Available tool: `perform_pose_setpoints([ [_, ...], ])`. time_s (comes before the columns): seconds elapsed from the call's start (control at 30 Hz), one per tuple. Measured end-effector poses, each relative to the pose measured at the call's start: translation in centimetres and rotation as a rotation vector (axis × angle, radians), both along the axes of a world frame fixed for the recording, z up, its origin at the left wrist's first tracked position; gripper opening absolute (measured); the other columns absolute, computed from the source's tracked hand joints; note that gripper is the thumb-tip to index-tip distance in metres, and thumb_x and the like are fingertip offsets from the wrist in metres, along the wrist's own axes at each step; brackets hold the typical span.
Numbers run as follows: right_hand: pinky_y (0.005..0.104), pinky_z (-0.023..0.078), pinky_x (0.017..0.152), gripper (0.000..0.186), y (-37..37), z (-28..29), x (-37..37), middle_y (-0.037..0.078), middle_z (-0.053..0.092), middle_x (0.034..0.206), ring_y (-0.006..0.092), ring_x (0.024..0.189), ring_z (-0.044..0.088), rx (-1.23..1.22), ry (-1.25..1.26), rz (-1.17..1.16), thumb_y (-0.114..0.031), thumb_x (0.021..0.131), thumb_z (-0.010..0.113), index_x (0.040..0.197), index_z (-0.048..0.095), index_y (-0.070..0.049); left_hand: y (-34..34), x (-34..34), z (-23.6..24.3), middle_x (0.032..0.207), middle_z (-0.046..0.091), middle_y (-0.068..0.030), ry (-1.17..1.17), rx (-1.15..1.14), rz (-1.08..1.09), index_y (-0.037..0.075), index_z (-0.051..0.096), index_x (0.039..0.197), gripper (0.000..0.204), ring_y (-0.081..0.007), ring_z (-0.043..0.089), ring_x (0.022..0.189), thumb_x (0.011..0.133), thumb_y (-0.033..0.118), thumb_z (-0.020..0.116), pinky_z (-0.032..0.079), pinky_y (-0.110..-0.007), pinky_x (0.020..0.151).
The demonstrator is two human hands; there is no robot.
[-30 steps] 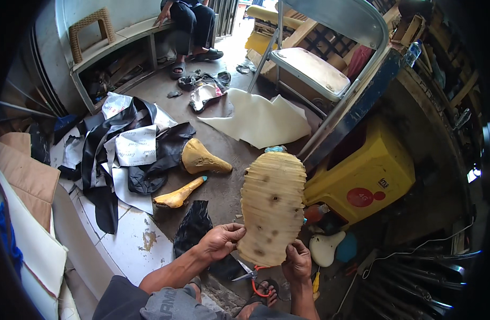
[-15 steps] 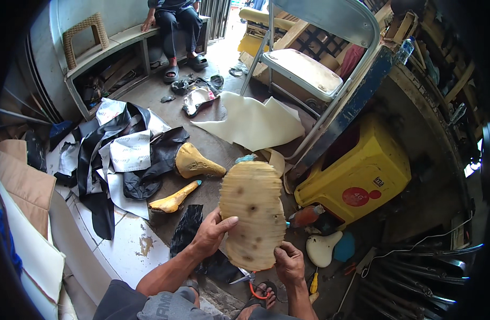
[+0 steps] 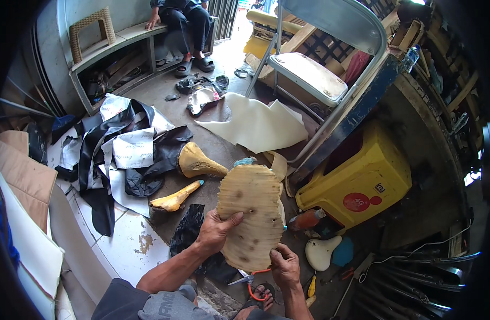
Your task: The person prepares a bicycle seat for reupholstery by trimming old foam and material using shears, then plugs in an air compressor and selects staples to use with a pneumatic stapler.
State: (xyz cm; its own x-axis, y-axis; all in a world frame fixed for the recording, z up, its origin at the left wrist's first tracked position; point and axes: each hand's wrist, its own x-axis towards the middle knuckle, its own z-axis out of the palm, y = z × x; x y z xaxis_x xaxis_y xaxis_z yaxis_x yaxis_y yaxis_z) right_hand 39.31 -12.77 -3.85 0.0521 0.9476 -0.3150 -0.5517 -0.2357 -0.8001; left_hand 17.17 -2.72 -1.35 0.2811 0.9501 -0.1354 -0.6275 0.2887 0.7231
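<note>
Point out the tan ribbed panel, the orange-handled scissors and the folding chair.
Tan ribbed panel (image 3: pixel 253 218): head view, middle of its broad face.
Orange-handled scissors (image 3: pixel 249 278): head view, where blades meet handles.
Folding chair (image 3: pixel 309 78): head view, its seat.

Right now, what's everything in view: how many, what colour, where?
Ridged sheet: 1, tan, centre
Saddle-shaped pieces: 2, yellow, left of centre
Fabric scraps: many, black, white, left
Loose sheet: 1, cream, upper middle
Folding chair: 1, grey, upper right
Plastic stool: 1, yellow, right
Bottle: 1, reddish, beside stool
Pad: 1, white, lower right
Screwdriver: 1, yellow, lower right
Scissors: 1, orange handles, lower middle
Woven frame: 1, tan, upper left
Seated person: 1, dark clothes, top
Clutter: uncounted, mixed, edges
Left hand: 1, bare, ridged sheet's left
Right hand: 1, bare, its lower right
</note>
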Motion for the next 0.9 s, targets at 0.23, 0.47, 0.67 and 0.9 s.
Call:
perform_pose_setpoints([
  [0.23, 0.0329, 0.052, 0.095, 0.029, -0.2, 0.1, 0.4, 0.012, 0.070, 0.114, 0.0181, 0.103, 0.067, 0.029, 0.063, 0.038, -0.003, 0.095, 0.064, 0.123, 0.063, 0.004, -0.6, 0.0, -0.7, 0.120, 0.070, -0.0088, -0.157, -0.014, -0.027, 0.003, 0.062, 0.125, 0.033, -0.0195, 0.066, 0.110, 0.093, 0.008, 0.069, 0.052, -0.039, 0.098],
  [0.47, 0.0325, 0.053, 0.094, 0.030, 0.5, 0.7, 0.4, 0.012, 0.071, 0.114, 0.0181, 0.101, 0.068, 0.047, 0.025, 0.007, -0.002, 0.094, 0.065, 0.123, 0.063, 0.005, -0.3, -0.1, -1.0, 0.123, 0.068, -0.0098, -0.266, -0.135, -0.058, 0.003, 0.059, 0.129, 0.039, -0.0230, 0.065, 0.112, 0.093, 0.012, 0.071, 0.052, -0.041, 0.098],
  [0.67, 0.0297, 0.052, 0.092, 0.028, 0.3, 0.5, 0.9, 0.009, 0.070, 0.108, 0.0161, 0.097, 0.067, -0.136, -0.343, 0.083, -0.013, 0.101, 0.059, 0.122, 0.064, 0.004, -0.4, 0.5, -0.1, 0.119, 0.069, -0.0127, -0.135, -0.174, -0.046, -0.003, 0.061, 0.124, 0.034, -0.0240, 0.067, 0.106, 0.094, 0.011, 0.070, 0.055, -0.040, 0.094],
  [0.9, 0.0328, 0.048, 0.097, 0.058, 2.4, 2.5, -0.1, 0.012, 0.064, 0.120, 0.0189, 0.113, 0.059, 0.229, -0.952, -0.185, -0.036, 0.100, 0.061, 0.144, 0.044, -0.001, -2.3, 1.3, -2.5, 0.118, 0.070, -0.0109, -0.114, -0.143, -0.058, -0.002, 0.063, 0.121, 0.033, -0.0207, 0.067, 0.106, 0.091, 0.008, 0.073, 0.054, -0.038, 0.096],
])
